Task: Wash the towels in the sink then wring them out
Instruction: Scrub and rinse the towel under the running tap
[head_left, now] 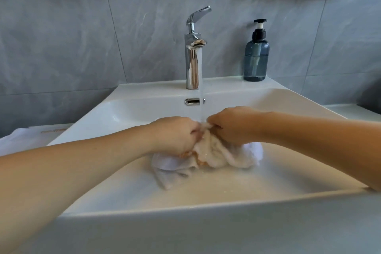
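Note:
A wet, bunched white towel [208, 156] with orange-tinged patches lies in the white sink [132, 187]. My left hand [175, 134] grips the towel's left part with curled fingers. My right hand [231, 126] grips its top right part. The two fists meet under the stream of water running from the chrome faucet [193, 47]. Folds of the towel spill out beneath both hands onto the basin floor.
A blue soap pump bottle [256, 57] stands on the sink's back right ledge. A white cloth [18, 140] lies on the counter at the left. Grey tiled wall rises behind. An overflow slot [193, 101] sits below the faucet.

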{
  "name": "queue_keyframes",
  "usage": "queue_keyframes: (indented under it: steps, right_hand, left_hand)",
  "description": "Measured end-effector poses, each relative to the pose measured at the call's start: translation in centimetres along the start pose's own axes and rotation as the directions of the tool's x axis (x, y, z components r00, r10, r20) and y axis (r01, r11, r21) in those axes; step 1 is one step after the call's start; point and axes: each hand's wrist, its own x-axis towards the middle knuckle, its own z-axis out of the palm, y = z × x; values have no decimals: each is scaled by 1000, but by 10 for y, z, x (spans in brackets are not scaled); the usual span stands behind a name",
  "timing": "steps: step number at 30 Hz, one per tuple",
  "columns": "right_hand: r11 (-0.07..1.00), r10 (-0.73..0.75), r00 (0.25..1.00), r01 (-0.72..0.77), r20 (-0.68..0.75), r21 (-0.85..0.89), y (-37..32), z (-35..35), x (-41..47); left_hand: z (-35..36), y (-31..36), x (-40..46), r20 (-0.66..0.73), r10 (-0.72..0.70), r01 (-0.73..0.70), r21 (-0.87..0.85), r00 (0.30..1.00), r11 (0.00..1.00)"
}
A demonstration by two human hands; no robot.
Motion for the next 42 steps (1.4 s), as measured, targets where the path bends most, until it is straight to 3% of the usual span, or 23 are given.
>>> queue_keyframes:
  steps: [2,5,9,13,17,20,21,23,25,26,28,30,32,35,36,38,40,42]
  right_hand:
    - [1000,20,1000,-20,-10,13,0,0,0]
    - [985,-44,999,48,-28,167,-9,-2,-4]
    - [999,29,998,-27,-61,23,-3,-6,-5]
    - [992,-109,990,114,-91,57,-10,-9,-9]
    - [997,81,994,-81,-73,6,1,-8,-1]
    - [980,130,984,-109,-120,166,9,-7,0]
    - [967,116,989,-92,-89,236,9,-9,-2]
    - [935,106,987,-141,123,324,8,-14,-9]
    - [946,99,942,-189,321,264,9,-16,-15]
    - [960,82,941,-163,327,227,11,-16,-15]
    - [978,35,977,-77,211,194,13,-16,-11]
    - [991,46,997,-54,67,122,17,-17,-6]
    - [996,90,989,-87,-117,34,19,-24,-5]
    - [993,109,943,-120,-315,-13,23,-29,-10]
    - [993,103,951,-113,-293,-17,23,-29,-11]
    - [997,60,992,-55,-115,45,17,-27,-12]
    - [976,8,995,-30,100,218,5,-23,-13]
    - [951,9,980,-70,198,300,-1,-17,-13]
  left_hand:
    - [-3,-1,0,26,-9,6,90,1000,996]
    - [-6,-7,0,-34,-72,78,248,997,966]
    - [-7,-6,-3,103,-7,16,-87,995,996]
    - [-11,-13,-3,-86,-62,77,183,994,980]
    - [-14,-11,-1,33,-38,40,-85,999,996]
    - [-21,-27,3,-139,-113,139,196,984,971]
    - [-21,-32,4,-200,-131,186,284,971,941]
    - [-20,-36,6,-258,-147,232,337,955,913]
    - [-17,-33,7,-287,-89,155,217,954,964]
    - [-17,-28,6,-267,-64,86,71,962,994]
    - [-18,-19,1,-128,-29,12,-135,991,991]
    - [-17,-13,-1,10,-11,11,27,1000,1000]
    - [-14,-13,1,6,-7,6,131,1000,991]
    - [-23,-13,0,-132,21,-18,23,991,1000]
    - [-27,-14,0,-201,11,-13,-9,980,1000]
    - [-32,-18,-1,-299,2,-7,-16,954,1000]
    - [-30,-16,-4,-236,-13,20,30,972,999]
    - [-23,-12,-7,-93,-32,38,55,995,998]
